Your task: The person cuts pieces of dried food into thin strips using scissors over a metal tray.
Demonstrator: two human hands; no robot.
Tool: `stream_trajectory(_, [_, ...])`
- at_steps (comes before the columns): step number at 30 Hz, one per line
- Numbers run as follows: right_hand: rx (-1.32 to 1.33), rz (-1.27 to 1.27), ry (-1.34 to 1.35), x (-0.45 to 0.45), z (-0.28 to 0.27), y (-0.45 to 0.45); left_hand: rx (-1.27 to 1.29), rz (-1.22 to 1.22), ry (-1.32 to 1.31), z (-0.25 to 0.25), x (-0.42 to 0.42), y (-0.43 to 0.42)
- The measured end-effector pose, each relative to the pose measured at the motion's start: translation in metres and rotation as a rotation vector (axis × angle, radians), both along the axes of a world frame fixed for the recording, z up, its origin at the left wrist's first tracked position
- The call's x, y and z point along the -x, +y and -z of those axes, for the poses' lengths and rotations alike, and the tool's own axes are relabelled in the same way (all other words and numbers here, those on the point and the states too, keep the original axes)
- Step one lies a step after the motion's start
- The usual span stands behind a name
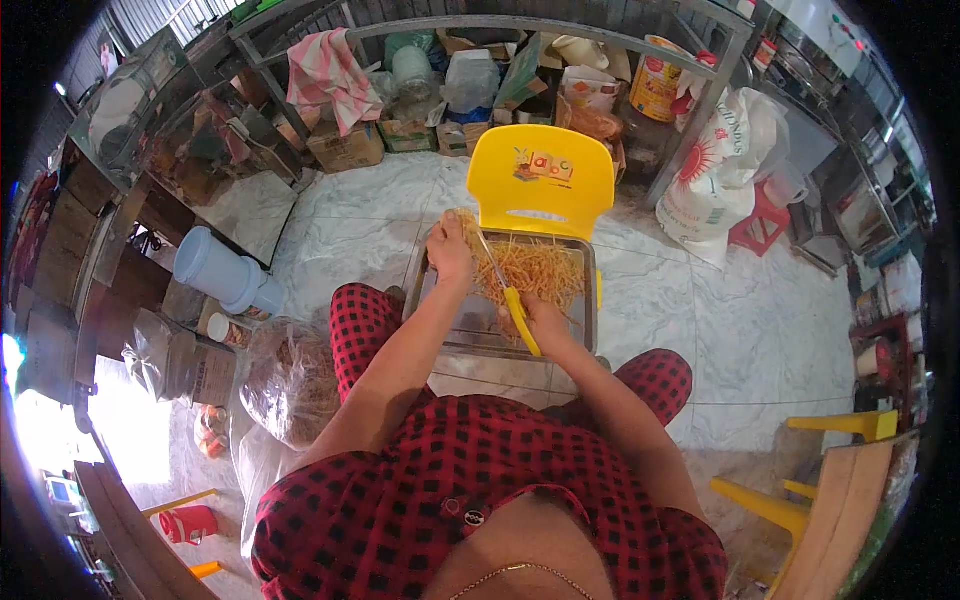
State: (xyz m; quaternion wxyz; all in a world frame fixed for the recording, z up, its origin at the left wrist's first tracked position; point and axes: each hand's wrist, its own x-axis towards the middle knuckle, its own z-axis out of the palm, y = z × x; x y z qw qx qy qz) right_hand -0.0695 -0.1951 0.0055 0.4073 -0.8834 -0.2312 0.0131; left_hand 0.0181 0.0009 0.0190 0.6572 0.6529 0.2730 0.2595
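My right hand (pixel 543 325) is closed around the yellow handles of a pair of scissors (pixel 518 312), whose blades point up and to the left. The blade tips reach close to my left hand (pixel 450 247), which is closed on a bunch of thin yellow strands (pixel 467 228). Below both hands lies a shallow metal tray (pixel 590 330). A heap of cut yellow-orange strands (pixel 545 270) covers its upper and right part. I cannot tell exactly what the strands are. The tray rests on a small yellow chair (pixel 545 175) with letters printed on its backrest.
Large white printed sacks (pixel 712 185) stand at the right beside a red stool (pixel 760 220). On the left are pale blue buckets (pixel 215 268) and a big clear plastic bag (pixel 290 385). Boxes (pixel 345 148) and containers line the back under a metal-framed table (pixel 520 25).
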Motion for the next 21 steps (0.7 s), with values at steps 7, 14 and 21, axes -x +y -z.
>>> stream_trajectory(7, [-0.438,-0.138,0.728,0.009,-0.034,0.006,-0.212,0.07,-0.163,-0.008,0.016,-0.015])
stream_trajectory(14, [-0.531,-0.024,0.72,0.015,-0.035,0.012,-0.196,0.043,-0.289,-0.013,0.016,-0.023])
stream_trajectory(21, [-0.517,0.0,0.72,0.018,-0.035,0.015,-0.081,0.126,-0.246,-0.038,0.038,-0.034])
